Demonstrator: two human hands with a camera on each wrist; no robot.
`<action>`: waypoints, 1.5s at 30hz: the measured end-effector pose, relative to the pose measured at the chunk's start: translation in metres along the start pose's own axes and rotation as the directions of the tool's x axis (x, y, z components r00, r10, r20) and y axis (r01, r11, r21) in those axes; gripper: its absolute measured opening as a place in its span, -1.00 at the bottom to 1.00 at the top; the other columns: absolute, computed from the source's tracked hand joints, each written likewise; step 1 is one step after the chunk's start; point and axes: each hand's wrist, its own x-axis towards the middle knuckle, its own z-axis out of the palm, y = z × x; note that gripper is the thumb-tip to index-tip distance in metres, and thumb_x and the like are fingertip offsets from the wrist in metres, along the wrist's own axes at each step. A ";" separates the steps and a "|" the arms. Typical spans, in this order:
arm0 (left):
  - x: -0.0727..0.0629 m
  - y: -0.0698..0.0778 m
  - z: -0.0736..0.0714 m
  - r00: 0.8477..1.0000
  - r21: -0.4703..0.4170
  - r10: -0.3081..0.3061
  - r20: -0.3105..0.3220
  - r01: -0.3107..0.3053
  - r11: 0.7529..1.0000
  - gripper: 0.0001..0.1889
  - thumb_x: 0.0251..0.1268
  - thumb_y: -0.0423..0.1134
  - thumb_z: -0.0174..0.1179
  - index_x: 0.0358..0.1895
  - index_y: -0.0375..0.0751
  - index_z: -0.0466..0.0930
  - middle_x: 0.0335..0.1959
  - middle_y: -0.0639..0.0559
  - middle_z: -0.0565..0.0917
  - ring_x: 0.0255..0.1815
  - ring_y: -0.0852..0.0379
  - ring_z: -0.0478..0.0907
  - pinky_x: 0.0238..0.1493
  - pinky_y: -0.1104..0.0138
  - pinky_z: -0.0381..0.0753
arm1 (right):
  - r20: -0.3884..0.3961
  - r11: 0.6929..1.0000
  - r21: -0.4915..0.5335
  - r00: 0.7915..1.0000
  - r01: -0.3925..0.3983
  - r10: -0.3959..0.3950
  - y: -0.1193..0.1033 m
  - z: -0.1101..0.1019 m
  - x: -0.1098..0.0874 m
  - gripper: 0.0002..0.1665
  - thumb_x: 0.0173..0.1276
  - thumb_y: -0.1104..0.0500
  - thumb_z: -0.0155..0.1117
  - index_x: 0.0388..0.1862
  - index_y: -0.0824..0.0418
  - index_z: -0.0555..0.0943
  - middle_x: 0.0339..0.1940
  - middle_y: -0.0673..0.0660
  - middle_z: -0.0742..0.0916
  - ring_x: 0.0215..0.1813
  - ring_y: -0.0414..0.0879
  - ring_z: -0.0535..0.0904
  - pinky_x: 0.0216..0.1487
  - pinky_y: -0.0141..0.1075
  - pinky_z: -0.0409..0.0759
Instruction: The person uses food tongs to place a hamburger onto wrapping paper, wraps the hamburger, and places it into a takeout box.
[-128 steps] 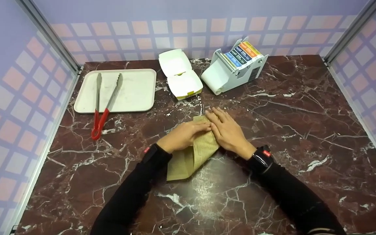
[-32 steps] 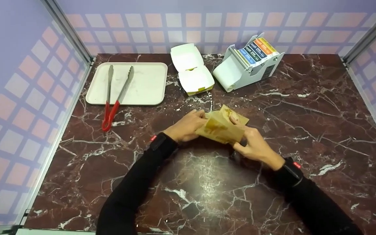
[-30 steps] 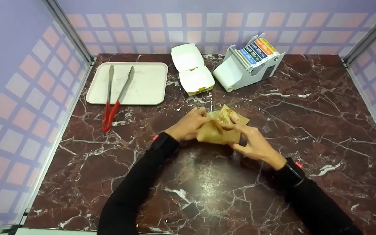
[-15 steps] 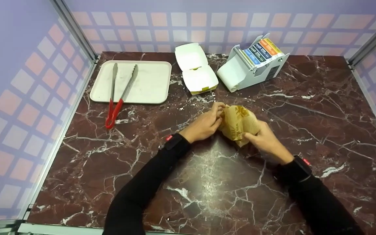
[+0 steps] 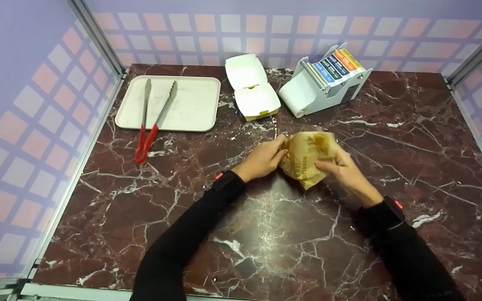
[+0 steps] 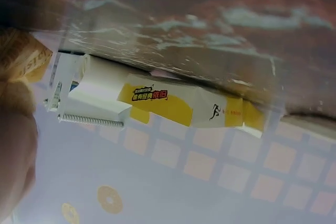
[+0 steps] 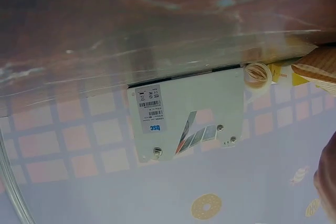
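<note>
A sheet of printed tan food wrapping paper [image 5: 301,163] is folded into a packet, its lower corner pointing toward me. Any contents are hidden. My left hand [image 5: 262,159] pinches the packet's left side. On the other side, my right hand [image 5: 352,174] grips it with the thumb on the near face and the fingers mostly hidden behind. In the left wrist view, part of the paper [image 6: 34,61] shows above the blurred left hand [image 6: 16,145]. In the right wrist view, a corner of the paper [image 7: 321,66] and a bit of the right hand [image 7: 328,177] show at the right edge.
An open white and yellow burger box [image 5: 257,100] stands beyond the hands, beside a label dispenser [image 5: 335,96] with a white roll. At the back left, red-handled tongs [image 5: 151,138] lie across a white tray [image 5: 195,104]. Tiled walls enclose the marble-patterned table [image 5: 111,217].
The paper has gone from a longer folded sheet to a compact packet, turned and moved rightward with both hands. In the last half second, the right hand shifted its part of the paper slightly.
</note>
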 end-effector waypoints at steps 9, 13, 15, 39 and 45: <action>0.003 0.000 0.005 0.996 0.017 0.010 -0.084 -0.008 1.000 -0.69 0.48 -0.35 0.03 0.19 -0.15 0.24 -0.44 0.07 0.48 -0.55 0.17 0.32 -0.51 0.40 0.37 | -0.123 0.974 0.214 0.987 -0.075 0.103 0.002 0.000 0.004 -0.30 0.38 0.58 -0.03 0.50 0.37 0.23 -0.01 0.06 0.72 -0.02 -0.09 0.73 0.00 -0.28 0.77; 0.002 -0.001 0.010 0.988 0.059 0.090 -0.123 -0.083 0.995 -0.72 0.49 -0.40 0.04 0.19 -0.17 0.39 -0.16 -0.05 0.67 -0.40 0.12 0.51 -0.36 0.40 0.57 | -0.123 0.964 0.260 0.988 -0.060 0.095 0.002 0.002 0.007 -0.28 0.41 0.58 -0.06 0.52 0.29 0.18 0.05 0.11 0.69 0.03 -0.08 0.72 0.05 -0.27 0.76; 0.002 -0.002 0.012 0.983 0.072 0.127 -0.130 -0.119 0.990 -0.71 0.51 -0.42 0.03 0.21 -0.17 0.48 -0.06 -0.09 0.63 -0.35 0.08 0.56 -0.33 0.39 0.63 | -0.140 0.964 0.264 0.987 -0.045 0.084 0.003 0.004 0.008 -0.30 0.41 0.60 -0.08 0.50 0.28 0.19 0.04 0.13 0.67 0.03 -0.07 0.72 0.03 -0.26 0.77; 0.003 0.007 0.019 0.999 0.149 0.033 0.013 -0.035 0.988 -0.50 0.60 -0.32 -0.01 0.53 -0.21 0.34 0.52 -0.10 0.45 0.39 -0.06 0.48 0.51 0.19 0.43 | -0.072 0.325 -0.943 0.902 0.077 -0.425 0.005 0.058 0.001 -0.44 0.59 0.22 0.01 0.50 0.34 0.39 0.42 0.44 0.53 0.49 0.40 0.39 0.58 0.23 0.27; 0.006 0.006 0.020 1.000 0.083 0.004 0.006 -0.005 0.997 -0.47 0.51 -0.44 0.00 0.50 -0.21 0.31 0.43 -0.17 0.54 0.38 -0.12 0.50 0.48 0.10 0.48 | -0.051 0.315 -0.949 0.997 -0.030 -0.058 0.009 0.056 0.007 -0.25 0.66 -0.10 -0.14 0.66 0.27 0.18 0.66 0.29 0.29 0.63 0.36 0.18 0.66 0.22 0.09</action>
